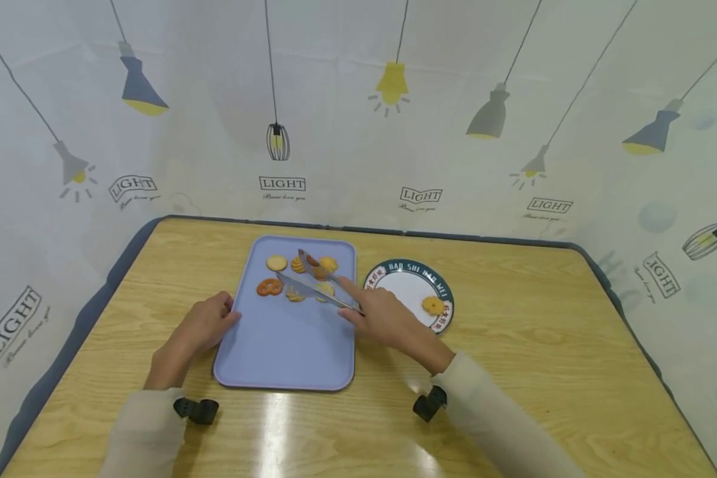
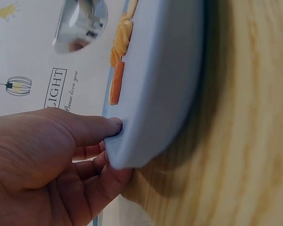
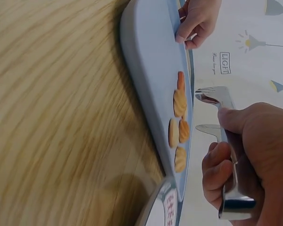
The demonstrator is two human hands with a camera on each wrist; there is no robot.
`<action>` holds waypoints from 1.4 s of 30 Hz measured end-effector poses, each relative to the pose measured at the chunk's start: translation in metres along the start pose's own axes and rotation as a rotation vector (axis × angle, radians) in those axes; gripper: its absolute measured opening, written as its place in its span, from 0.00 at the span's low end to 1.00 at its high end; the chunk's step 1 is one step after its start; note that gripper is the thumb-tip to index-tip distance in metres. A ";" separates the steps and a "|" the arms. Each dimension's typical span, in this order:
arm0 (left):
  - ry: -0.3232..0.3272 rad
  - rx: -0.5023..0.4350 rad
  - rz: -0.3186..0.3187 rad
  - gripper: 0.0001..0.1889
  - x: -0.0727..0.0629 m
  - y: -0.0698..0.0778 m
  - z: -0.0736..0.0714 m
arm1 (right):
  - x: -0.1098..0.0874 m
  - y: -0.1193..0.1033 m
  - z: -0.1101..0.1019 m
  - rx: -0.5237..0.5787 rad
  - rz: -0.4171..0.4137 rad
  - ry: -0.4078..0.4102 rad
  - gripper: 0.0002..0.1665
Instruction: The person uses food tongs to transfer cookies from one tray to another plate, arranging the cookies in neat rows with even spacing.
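Observation:
My left hand (image 1: 203, 324) grips the left edge of a lilac tray (image 1: 287, 355); in the left wrist view the thumb lies over the rim and curled fingers sit under it. My right hand (image 1: 388, 322) holds metal serving tongs (image 3: 239, 203), one end fork-shaped and the jaws spread apart. In the head view the tongs reach over several cookies at the tray's far end. Among these are a round pale biscuit (image 1: 277, 263), a brown pretzel-shaped cookie (image 1: 269, 287) and a ridged golden cookie (image 3: 179, 103). Nothing shows between the tong tips.
To the tray's right stands a round plate (image 1: 401, 290) with a dark green patterned rim, bearing one flower-shaped cookie (image 1: 433, 305). Both rest on a wooden table (image 1: 532, 338). A curtain printed with lamps (image 1: 340, 166) hangs behind the table's far edge.

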State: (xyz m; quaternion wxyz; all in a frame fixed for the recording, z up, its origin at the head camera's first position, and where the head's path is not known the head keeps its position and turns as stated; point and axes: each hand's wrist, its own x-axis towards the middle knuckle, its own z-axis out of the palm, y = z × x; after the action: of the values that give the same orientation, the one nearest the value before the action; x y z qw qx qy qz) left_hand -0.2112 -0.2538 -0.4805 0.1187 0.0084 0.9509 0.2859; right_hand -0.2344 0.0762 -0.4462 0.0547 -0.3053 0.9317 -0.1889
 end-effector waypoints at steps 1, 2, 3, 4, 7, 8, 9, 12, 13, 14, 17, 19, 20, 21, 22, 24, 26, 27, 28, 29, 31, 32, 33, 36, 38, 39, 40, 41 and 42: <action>-0.002 -0.002 -0.003 0.12 0.000 0.000 0.000 | -0.005 0.003 -0.002 0.001 0.004 0.012 0.36; -0.002 -0.002 -0.002 0.12 0.000 0.000 0.000 | -0.009 0.006 -0.003 -0.005 0.005 0.026 0.36; -0.003 -0.002 -0.005 0.12 0.001 0.001 -0.001 | -0.013 0.009 -0.005 -0.007 0.005 0.040 0.36; -0.005 -0.003 -0.009 0.12 0.001 0.001 -0.001 | -0.017 0.012 -0.007 -0.004 0.008 0.048 0.36; -0.007 -0.003 -0.022 0.12 0.000 0.001 -0.001 | -0.029 0.020 -0.010 -0.013 0.009 0.065 0.36; -0.007 -0.002 -0.023 0.12 0.000 0.001 -0.001 | -0.032 0.022 -0.011 -0.014 0.008 0.066 0.36; -0.009 -0.002 -0.026 0.13 0.000 0.001 -0.001 | -0.036 0.024 -0.012 -0.009 0.005 0.068 0.36; -0.009 -0.004 -0.024 0.13 0.000 0.001 0.000 | -0.046 0.030 -0.015 -0.021 0.000 0.084 0.36; -0.008 -0.003 -0.023 0.13 0.000 0.001 0.000 | -0.048 0.032 -0.015 -0.023 -0.005 0.093 0.36; -0.006 -0.003 -0.020 0.13 0.000 0.000 0.000 | -0.051 0.033 -0.016 -0.030 -0.004 0.101 0.36; 0.002 0.003 -0.014 0.12 0.000 0.000 0.001 | -0.059 0.038 -0.019 -0.066 -0.004 0.123 0.36; 0.004 0.006 -0.013 0.12 0.000 -0.001 0.002 | -0.064 0.042 -0.021 -0.077 0.002 0.124 0.37; 0.003 0.007 -0.011 0.12 0.000 -0.001 0.002 | -0.067 0.043 -0.022 -0.078 0.008 0.119 0.37; 0.004 0.008 -0.009 0.12 0.000 -0.001 0.002 | -0.070 0.045 -0.023 -0.072 0.014 0.114 0.37; 0.001 0.008 -0.011 0.13 0.000 -0.001 0.002 | -0.073 0.046 -0.025 -0.065 0.024 0.108 0.37; -0.001 0.005 -0.011 0.13 0.000 -0.001 0.002 | -0.079 0.050 -0.027 -0.057 0.037 0.101 0.37; -0.003 0.004 -0.011 0.13 0.001 -0.001 0.002 | -0.085 0.054 -0.029 -0.054 0.050 0.099 0.37; -0.005 0.002 -0.011 0.13 0.001 -0.001 0.001 | -0.088 0.057 -0.030 -0.055 0.059 0.100 0.37; -0.006 0.001 -0.012 0.13 0.001 0.000 0.001 | -0.090 0.059 -0.030 -0.054 0.066 0.101 0.37; -0.005 0.000 -0.011 0.13 0.001 0.000 0.001 | -0.093 0.062 -0.031 -0.050 0.072 0.102 0.37; -0.008 -0.003 -0.014 0.12 0.001 0.000 0.000 | -0.098 0.067 -0.032 -0.044 0.090 0.102 0.37; -0.007 -0.004 -0.013 0.12 0.001 0.000 0.000 | -0.101 0.070 -0.033 -0.036 0.099 0.103 0.37; -0.007 -0.004 -0.014 0.12 0.001 0.000 0.000 | -0.104 0.072 -0.034 -0.033 0.106 0.104 0.37; -0.005 -0.007 -0.015 0.12 0.000 0.001 0.000 | -0.112 0.080 -0.037 -0.032 0.114 0.109 0.37; -0.004 -0.007 -0.015 0.12 0.000 0.002 0.000 | -0.117 0.085 -0.039 -0.042 0.127 0.106 0.37; -0.005 -0.007 -0.016 0.12 0.000 0.002 0.000 | -0.119 0.088 -0.039 -0.049 0.135 0.103 0.37; -0.005 -0.008 -0.015 0.12 0.000 0.002 0.000 | -0.122 0.090 -0.040 -0.055 0.144 0.100 0.38; -0.005 -0.006 -0.014 0.12 0.000 0.002 0.001 | -0.124 0.092 -0.041 -0.062 0.159 0.093 0.38; -0.005 -0.005 -0.013 0.12 0.000 0.002 0.001 | -0.126 0.094 -0.042 -0.068 0.170 0.088 0.38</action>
State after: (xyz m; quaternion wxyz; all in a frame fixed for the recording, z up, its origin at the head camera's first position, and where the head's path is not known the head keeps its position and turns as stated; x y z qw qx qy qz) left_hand -0.2111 -0.2519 -0.4802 0.1229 0.0028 0.9499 0.2874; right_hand -0.1927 0.2335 -0.4458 0.0191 -0.2183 0.9616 -0.1652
